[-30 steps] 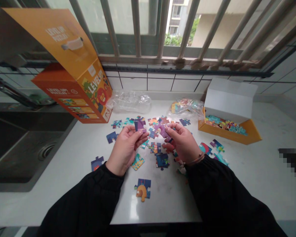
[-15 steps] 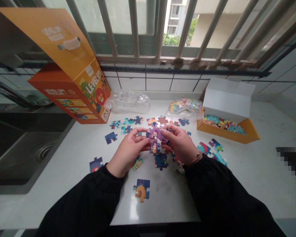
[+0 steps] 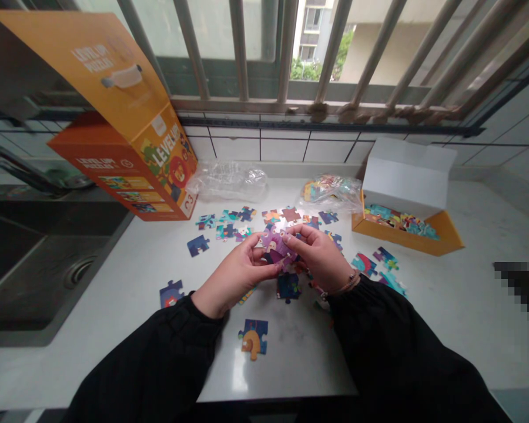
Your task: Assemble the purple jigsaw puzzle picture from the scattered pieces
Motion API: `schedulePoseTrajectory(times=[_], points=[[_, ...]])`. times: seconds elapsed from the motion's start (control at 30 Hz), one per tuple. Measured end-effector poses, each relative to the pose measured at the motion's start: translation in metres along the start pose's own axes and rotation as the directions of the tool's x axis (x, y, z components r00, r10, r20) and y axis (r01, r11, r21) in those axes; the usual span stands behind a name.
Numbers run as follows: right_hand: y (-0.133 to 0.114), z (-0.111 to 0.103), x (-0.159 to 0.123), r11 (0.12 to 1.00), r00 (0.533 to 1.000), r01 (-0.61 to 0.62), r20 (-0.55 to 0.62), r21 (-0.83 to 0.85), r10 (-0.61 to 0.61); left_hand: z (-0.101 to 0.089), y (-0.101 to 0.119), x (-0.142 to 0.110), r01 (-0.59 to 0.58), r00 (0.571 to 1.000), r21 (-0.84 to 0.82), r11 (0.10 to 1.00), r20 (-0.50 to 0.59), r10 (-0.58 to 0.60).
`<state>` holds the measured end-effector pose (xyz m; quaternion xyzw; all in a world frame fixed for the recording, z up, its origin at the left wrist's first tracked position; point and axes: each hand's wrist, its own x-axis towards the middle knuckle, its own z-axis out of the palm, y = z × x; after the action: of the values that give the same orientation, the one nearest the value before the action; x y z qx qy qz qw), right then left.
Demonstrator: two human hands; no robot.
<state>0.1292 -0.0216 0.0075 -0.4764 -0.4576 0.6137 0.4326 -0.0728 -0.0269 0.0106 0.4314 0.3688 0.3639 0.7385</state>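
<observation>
My left hand [image 3: 233, 276] and my right hand [image 3: 320, 255] meet above the white counter [image 3: 445, 305], both pinching purple puzzle pieces [image 3: 275, 244] held together between the fingertips. Several loose colourful pieces lie scattered under and around the hands, among them a blue piece with an orange shape [image 3: 254, 338] near the front, a dark blue piece [image 3: 198, 244] and a blue piece [image 3: 171, 292] to the left. Black sleeves cover both arms.
A tall orange puzzle box [image 3: 127, 147] leans at the back left. A small orange tray box with a white lid [image 3: 405, 202] holds more pieces at the right. Two clear plastic bags [image 3: 231, 179] lie by the tiled wall. A steel sink [image 3: 35, 270] is at the left.
The two hands came together; the left hand's purple piece moved right and now meets the purple piece in the right hand. Both hands shifted slightly toward me.
</observation>
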Motion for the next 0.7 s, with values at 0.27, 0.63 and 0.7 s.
schedulePoseTrajectory(times=[0.27, 0.63, 0.7], points=[[-0.0029, 0.0018, -0.0005, 0.999, 0.998, -0.01, 0.058, -0.047, 0.013, -0.0011, -0.0029, 0.0002, 0.052, 0.999, 0.034, 0.998, 0.008, -0.052], [0.0042, 0.0011, 0.0018, 0.982, 0.993, 0.089, 0.095, -0.167, -0.074, -0.0033, -0.0037, 0.0017, 0.08, 0.993, 0.043, 0.996, -0.092, -0.076], [0.0022, 0.0, 0.0012, 0.968, 0.994, 0.113, 0.033, -0.225, -0.109, -0.0035, -0.0008, 0.0023, 0.034, 0.985, 0.039, 0.999, -0.168, -0.027]])
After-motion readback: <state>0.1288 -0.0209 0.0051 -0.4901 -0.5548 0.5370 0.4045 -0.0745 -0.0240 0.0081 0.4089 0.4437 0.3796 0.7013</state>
